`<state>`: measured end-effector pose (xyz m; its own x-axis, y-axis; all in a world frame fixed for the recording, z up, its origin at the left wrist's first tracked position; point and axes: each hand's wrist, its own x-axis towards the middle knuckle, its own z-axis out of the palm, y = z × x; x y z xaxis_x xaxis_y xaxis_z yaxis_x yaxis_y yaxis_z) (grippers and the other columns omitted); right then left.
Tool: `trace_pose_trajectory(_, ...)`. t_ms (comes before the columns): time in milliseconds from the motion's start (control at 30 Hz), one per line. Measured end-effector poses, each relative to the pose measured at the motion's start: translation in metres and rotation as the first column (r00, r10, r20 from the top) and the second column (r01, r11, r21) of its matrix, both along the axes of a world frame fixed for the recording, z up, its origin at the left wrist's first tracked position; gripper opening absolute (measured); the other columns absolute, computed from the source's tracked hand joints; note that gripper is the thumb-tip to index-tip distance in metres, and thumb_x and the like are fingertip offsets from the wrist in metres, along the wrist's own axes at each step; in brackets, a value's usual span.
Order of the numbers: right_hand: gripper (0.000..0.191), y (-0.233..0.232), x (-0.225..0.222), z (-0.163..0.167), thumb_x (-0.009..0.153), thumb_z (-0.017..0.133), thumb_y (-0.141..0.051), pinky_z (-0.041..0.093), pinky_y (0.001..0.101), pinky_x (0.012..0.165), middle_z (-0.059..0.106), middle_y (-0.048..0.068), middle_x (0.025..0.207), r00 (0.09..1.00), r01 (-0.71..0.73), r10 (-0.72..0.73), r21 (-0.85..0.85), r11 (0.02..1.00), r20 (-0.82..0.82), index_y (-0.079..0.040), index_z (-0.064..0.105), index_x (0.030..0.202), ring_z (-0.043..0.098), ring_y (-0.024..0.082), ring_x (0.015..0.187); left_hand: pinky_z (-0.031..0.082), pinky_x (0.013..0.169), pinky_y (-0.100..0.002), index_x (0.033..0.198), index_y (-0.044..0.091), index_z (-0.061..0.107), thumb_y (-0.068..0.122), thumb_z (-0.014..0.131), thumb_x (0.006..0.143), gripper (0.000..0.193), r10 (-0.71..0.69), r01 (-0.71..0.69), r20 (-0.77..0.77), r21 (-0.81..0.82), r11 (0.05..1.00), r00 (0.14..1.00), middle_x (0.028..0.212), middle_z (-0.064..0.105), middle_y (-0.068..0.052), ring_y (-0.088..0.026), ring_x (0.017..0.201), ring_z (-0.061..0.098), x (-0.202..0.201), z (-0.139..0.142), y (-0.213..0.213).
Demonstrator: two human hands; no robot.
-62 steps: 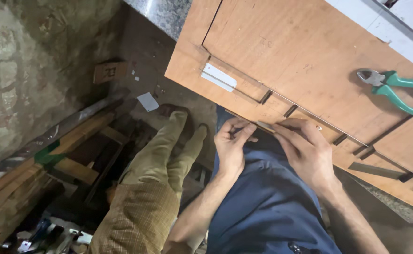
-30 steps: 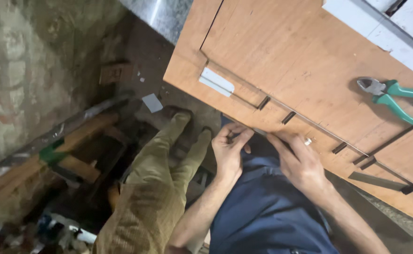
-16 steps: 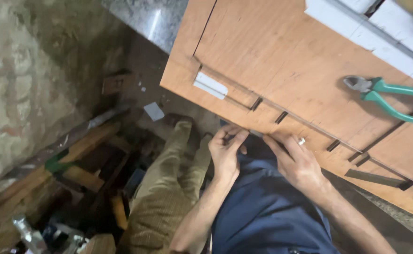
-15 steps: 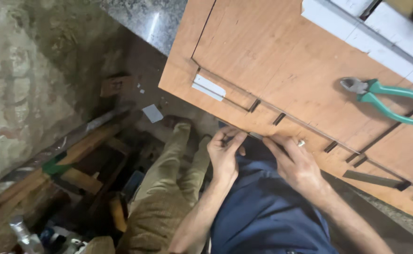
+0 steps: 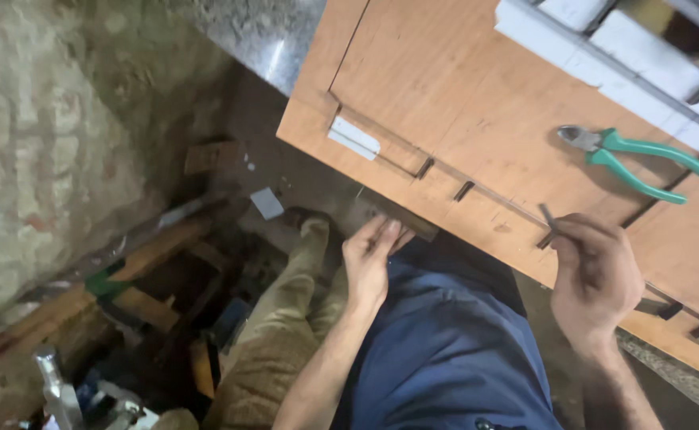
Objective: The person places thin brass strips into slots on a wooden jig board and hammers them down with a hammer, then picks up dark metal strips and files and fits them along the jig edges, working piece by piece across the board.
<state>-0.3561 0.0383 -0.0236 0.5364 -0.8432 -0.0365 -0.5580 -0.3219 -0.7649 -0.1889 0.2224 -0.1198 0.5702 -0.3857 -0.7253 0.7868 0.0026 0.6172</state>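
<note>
Rough stone wall [image 5: 55, 151] and a cluttered floor lie below the brown plywood board [image 5: 477, 103], whose near edge carries a row of small cut slots. At 1 slot the right hand [image 5: 596, 275] pinches a thin dark strip [image 5: 548, 216], fingers closed narrowly around it; holding the strip square to the slot would serve best. Beside it, the left hand [image 5: 369, 259], loosely curled, steadies a flat wooden piece [image 5: 401, 223] against the board's edge. Green-handled pliers [image 5: 632, 155] lie well apart on top.
</note>
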Motion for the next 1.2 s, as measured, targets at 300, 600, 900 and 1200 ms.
trace_pose_trajectory(300,0.025,0.026,0.003,0.006,0.102,0.061,-0.002,0.054,0.0239,0.086,0.071,0.007,0.111,0.967,0.171,-0.251,0.612,0.772,0.047,0.005,0.062,0.126,0.068,0.010,0.100,0.063,0.084,-0.031,0.130,-0.010,0.067,0.002,0.068,0.097,0.035,-0.499,0.497,0.093,0.041,0.867,0.862,0.109,0.078,-0.014,-0.017,0.092,0.075,0.008,0.079,-0.007)
trace_pose_trajectory(600,0.044,0.019,0.005,0.007,0.093,0.071,0.000,0.053,0.0273,0.088,0.067,0.007,0.103,0.949,0.001,-0.242,0.767,0.641,0.201,0.002,0.064,0.137,0.064,0.011,0.099,0.064,0.086,-0.026,0.132,0.002,0.069,0.005,0.073,0.093,0.039,-0.811,0.801,0.309,0.197,0.566,0.497,0.102,0.082,-0.012,-0.010,0.093,0.077,0.017,0.142,-0.039)
trace_pose_trajectory(900,0.021,0.036,-0.019,-0.005,0.090,0.071,0.001,0.025,0.0225,0.043,0.074,0.008,0.083,0.744,0.097,-0.649,0.934,0.343,0.161,0.005,0.068,0.111,0.038,0.002,0.049,0.063,0.082,-0.025,0.137,0.003,0.065,0.009,0.061,0.102,0.036,-0.851,0.804,0.364,0.326,0.498,0.380,0.105,0.083,-0.010,-0.013,0.092,0.080,0.024,0.167,-0.052)
trace_pose_trajectory(1200,0.014,0.055,-0.030,-0.016,0.092,0.069,0.001,0.028,0.0232,0.042,0.072,0.012,0.081,0.645,0.140,-0.754,0.951,0.276,0.124,0.002,0.065,0.105,0.038,0.004,0.046,0.063,0.073,-0.025,0.135,-0.003,0.063,0.010,0.060,0.101,0.036,-0.820,0.794,0.240,0.217,0.568,0.520,0.097,0.079,-0.010,-0.016,0.082,0.079,0.024,0.157,-0.048)
